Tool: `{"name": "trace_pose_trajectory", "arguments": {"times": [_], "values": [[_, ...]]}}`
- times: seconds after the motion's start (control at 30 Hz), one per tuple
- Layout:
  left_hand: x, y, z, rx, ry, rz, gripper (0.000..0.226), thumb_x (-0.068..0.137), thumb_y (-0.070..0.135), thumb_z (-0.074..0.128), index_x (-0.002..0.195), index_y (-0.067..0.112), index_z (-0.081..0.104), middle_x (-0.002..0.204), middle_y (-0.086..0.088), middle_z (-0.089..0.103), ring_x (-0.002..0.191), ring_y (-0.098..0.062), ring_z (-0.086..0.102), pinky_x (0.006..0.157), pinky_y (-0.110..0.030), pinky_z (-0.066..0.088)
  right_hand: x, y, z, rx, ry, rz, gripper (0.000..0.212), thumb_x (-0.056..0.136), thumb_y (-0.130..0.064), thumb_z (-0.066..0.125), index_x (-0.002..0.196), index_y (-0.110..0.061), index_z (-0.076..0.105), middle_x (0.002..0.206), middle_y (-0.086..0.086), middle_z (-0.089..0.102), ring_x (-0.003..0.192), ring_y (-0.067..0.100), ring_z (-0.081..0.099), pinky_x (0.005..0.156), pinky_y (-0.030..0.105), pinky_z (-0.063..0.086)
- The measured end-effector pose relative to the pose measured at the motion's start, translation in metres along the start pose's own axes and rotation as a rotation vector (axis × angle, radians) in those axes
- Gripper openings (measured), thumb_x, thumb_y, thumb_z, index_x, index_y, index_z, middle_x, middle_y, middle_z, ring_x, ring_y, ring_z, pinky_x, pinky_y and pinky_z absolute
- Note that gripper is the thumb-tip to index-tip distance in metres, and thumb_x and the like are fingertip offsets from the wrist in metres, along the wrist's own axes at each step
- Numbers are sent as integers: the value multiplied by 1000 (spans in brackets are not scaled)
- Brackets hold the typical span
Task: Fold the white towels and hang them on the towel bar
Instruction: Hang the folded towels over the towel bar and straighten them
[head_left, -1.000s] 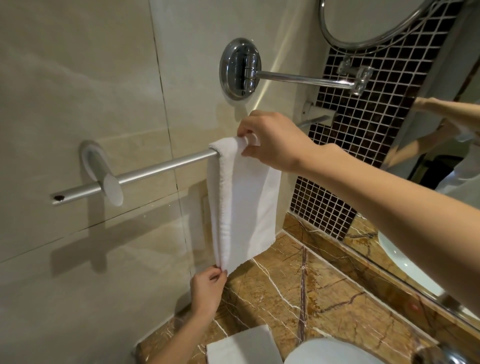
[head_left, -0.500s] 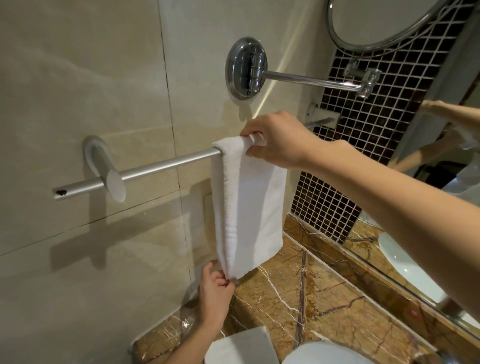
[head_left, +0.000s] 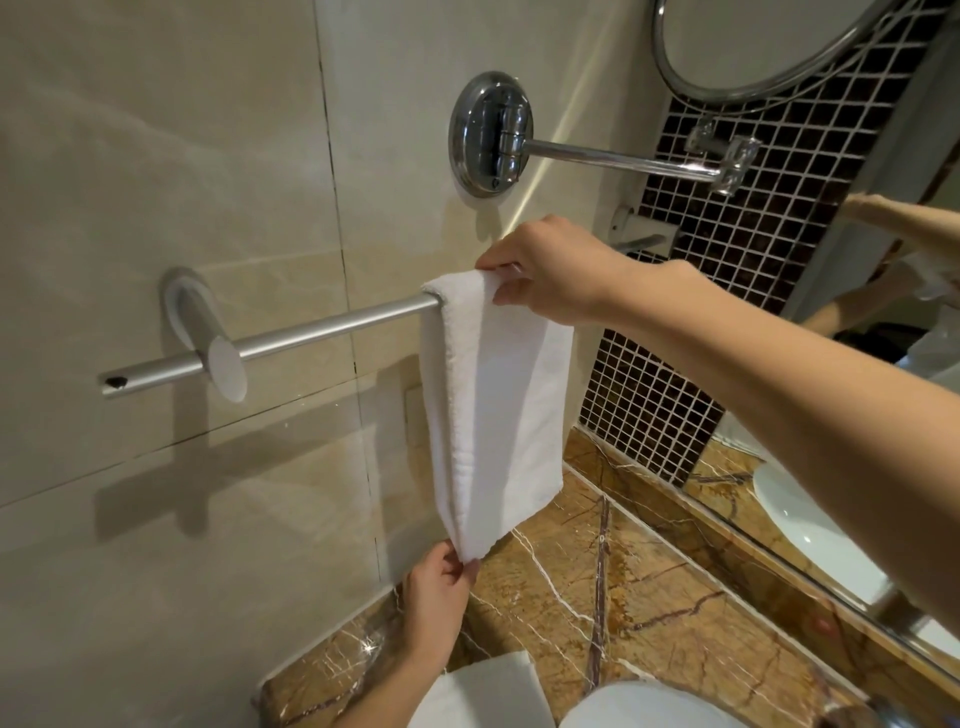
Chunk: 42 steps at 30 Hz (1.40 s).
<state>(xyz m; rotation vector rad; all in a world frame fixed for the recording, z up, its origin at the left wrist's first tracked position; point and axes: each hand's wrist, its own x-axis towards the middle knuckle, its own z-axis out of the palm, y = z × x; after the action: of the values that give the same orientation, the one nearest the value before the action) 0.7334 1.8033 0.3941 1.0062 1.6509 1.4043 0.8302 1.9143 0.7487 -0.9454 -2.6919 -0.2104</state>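
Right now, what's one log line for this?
step: hanging towel | white towel: draped over towel bar | right hand: pinches top at bar | left hand: pinches bottom corner

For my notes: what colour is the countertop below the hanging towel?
Brown marble countertop, white veins; head view.

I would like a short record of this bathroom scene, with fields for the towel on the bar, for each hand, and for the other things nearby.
on bar: folded white cloth towel, draped over the matte silver metal towel bar
top grip: right hand pinches the towel's fold at the bar
bottom grip: left hand pinches the towel's lower corner
on counter: second folded white towel, lying on the brown marble counter
above bar: round chrome wall mount with a horizontal arm
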Motion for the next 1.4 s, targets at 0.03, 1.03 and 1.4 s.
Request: {"name": "trace_pose_trajectory", "arguments": {"times": [0.03,1.03,1.4], "values": [[0,1,1,-11,-2,-4,28,79,5,73,84,30,61,78,9,73,74,-9,71,71,-26,55,1,0,-1,-8,-26,-1,18,89,-15,64,102,-1,66,98,17,68,96,34,60,82,46,50],[-1,2,-9,209,-30,62,17,87,20,67,71,20,65,47,16,57,41,1,47,43,-10,32,-9,-10,8,34,-45,47,16,93,-2,40,97,-2,55,97,16,61,93,33,54,83,49,46],[-12,12,-9,314,-50,58,4,82,20,74,82,23,71,63,17,64,57,5,58,52,-12,40,-20,-20,15,19,75,51,19,98,-13,39,98,-8,57,117,14,47,102,32,50,89,50,43]]}}
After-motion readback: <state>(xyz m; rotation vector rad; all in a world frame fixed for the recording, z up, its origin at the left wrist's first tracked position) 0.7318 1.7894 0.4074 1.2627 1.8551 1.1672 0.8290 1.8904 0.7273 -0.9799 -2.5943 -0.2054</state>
